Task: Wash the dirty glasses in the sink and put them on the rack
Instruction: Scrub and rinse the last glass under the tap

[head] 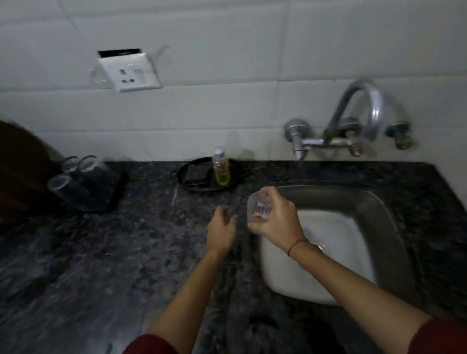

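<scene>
My right hand grips a clear glass above the left rim of the steel sink; the glass has a small red mark near its base. My left hand hovers over the dark counter just left of the glass, fingers loosely curled and holding nothing. At the far left a black rack carries three clear glasses. The sink basin looks pale and its drain peeks out beside my right wrist.
A curved wall tap hangs above the sink's back edge. A black tray by the wall holds a bottle of yellow liquid and a dark sponge. A white socket sits on the tiles. A brown round object stands at far left.
</scene>
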